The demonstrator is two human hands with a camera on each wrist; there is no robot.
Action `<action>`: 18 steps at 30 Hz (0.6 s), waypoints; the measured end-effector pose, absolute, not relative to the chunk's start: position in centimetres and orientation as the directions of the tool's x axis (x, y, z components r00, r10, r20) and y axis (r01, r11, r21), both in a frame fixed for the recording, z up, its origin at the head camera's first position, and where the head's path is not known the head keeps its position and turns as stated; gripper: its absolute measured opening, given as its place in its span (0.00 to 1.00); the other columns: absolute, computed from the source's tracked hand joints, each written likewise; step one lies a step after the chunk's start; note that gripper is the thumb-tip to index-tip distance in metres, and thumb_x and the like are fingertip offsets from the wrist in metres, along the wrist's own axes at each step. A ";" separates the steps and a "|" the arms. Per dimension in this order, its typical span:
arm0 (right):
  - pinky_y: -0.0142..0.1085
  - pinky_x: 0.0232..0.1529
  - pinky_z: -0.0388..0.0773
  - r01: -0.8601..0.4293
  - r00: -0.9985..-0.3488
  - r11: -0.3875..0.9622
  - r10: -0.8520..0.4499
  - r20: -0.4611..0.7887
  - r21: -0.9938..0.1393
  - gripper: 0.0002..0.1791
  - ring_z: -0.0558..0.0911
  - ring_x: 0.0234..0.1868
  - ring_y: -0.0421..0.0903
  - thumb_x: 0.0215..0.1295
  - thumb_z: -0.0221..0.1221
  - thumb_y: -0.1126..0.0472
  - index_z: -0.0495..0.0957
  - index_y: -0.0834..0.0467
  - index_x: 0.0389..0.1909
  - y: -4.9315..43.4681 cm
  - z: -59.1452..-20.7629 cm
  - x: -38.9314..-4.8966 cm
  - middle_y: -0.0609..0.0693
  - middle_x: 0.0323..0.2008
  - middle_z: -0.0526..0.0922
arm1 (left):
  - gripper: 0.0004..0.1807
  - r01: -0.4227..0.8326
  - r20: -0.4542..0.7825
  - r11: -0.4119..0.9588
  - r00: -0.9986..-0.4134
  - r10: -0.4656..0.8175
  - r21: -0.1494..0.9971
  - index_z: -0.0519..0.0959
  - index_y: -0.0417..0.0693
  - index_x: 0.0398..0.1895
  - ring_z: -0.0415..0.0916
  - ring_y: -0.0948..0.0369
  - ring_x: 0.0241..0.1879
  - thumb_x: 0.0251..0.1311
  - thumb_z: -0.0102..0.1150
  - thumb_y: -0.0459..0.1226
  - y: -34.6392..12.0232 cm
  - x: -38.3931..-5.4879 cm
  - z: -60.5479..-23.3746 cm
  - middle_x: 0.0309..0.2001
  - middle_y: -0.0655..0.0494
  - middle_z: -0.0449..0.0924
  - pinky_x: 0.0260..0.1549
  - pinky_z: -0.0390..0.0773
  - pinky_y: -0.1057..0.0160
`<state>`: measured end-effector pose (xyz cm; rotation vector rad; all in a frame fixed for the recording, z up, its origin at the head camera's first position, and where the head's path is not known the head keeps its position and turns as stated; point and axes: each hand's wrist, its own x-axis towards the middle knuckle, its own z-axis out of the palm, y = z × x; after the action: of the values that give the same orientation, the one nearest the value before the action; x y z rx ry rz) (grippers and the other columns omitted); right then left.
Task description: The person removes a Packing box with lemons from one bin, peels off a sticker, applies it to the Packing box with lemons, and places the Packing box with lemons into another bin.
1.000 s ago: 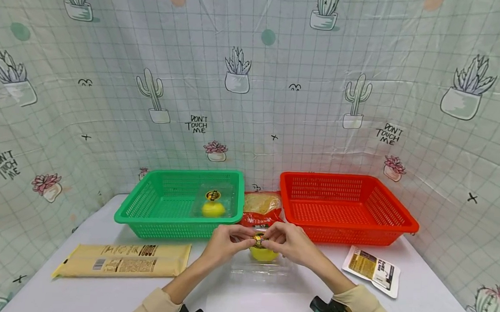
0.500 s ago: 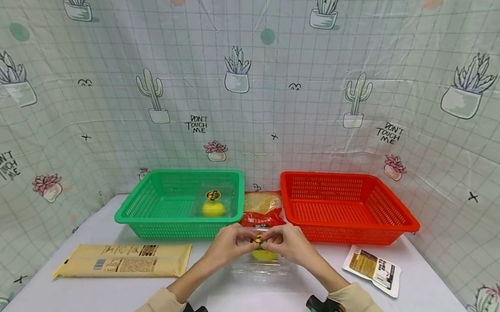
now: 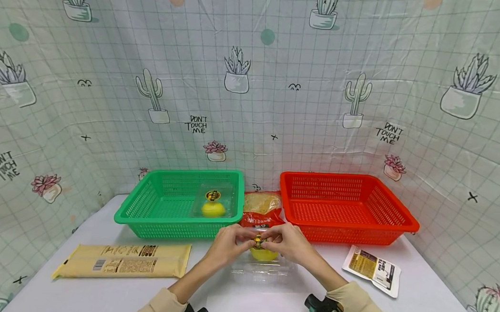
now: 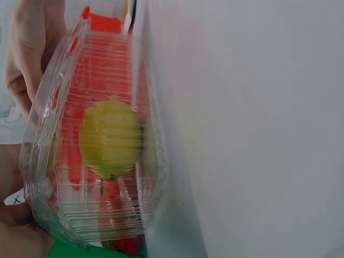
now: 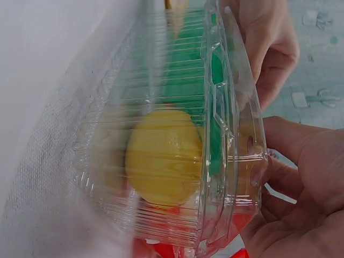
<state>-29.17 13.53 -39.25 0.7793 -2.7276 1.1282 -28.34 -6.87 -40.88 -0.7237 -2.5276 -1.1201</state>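
Note:
A clear ribbed plastic clamshell box [image 3: 236,267] stands at the table's middle with a yellow lemon [image 3: 264,255] inside. An oval black-and-yellow sticker [image 3: 257,243] is on its lid. From the left, my left hand [image 3: 226,243] pinches at this sticker with thumb and forefinger. My right hand [image 3: 292,243] does the same from the right, thumb and forefinger curled together at the sticker's edge. In the right wrist view, the right fingertips show through the lid [image 5: 244,123], right against it. Seen from the left wrist, the lemon [image 4: 110,138] lies behind the ribbed wall.
A green basket [image 3: 177,229] at back left holds a similar box with a lemon [image 3: 213,209]. The red basket [image 3: 344,234] stands back right. Between them lies a red packet [image 3: 262,204]. A long yellow packet [image 3: 125,261] lies left, a white pouch [image 3: 372,270] right.
Both hands stay at the sticker with only small finger shifts. The sticker dipped slightly over the lemon half a second ago and now shows more fully between the fingers.

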 end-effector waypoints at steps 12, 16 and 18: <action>0.26 0.19 0.70 -0.454 -0.881 0.606 -0.416 0.226 -0.653 0.08 0.74 0.22 0.40 0.58 0.69 0.60 0.87 0.58 0.37 13.5 -39.1 -29.4 0.46 0.26 0.85 | 0.09 0.534 0.424 0.588 -0.844 0.328 0.608 0.88 0.47 0.42 0.79 0.61 0.34 0.57 0.68 0.35 -6.7 -28.3 -40.6 0.38 0.53 0.86 0.32 0.75 0.72; 0.27 0.18 0.71 -0.446 -0.881 0.602 -0.426 0.205 -0.662 0.10 0.73 0.21 0.39 0.58 0.69 0.60 0.87 0.59 0.39 13.6 -38.9 -29.5 0.48 0.28 0.86 | 0.09 0.530 0.418 0.592 -0.846 0.330 0.607 0.88 0.47 0.41 0.80 0.60 0.35 0.57 0.68 0.35 -6.7 -28.4 -40.6 0.38 0.53 0.86 0.32 0.76 0.71; 0.27 0.18 0.72 -0.442 -0.880 0.598 -0.434 0.194 -0.668 0.10 0.72 0.20 0.38 0.58 0.69 0.60 0.87 0.60 0.40 13.6 -38.9 -29.5 0.48 0.27 0.86 | 0.09 0.534 0.421 0.589 -0.844 0.333 0.607 0.88 0.46 0.41 0.80 0.60 0.35 0.57 0.68 0.35 -6.7 -28.4 -40.6 0.38 0.52 0.86 0.32 0.76 0.71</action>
<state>-29.52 13.63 -38.86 0.7672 -2.7982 1.1754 -28.42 -6.74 -40.59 -0.7140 -2.5576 -1.1058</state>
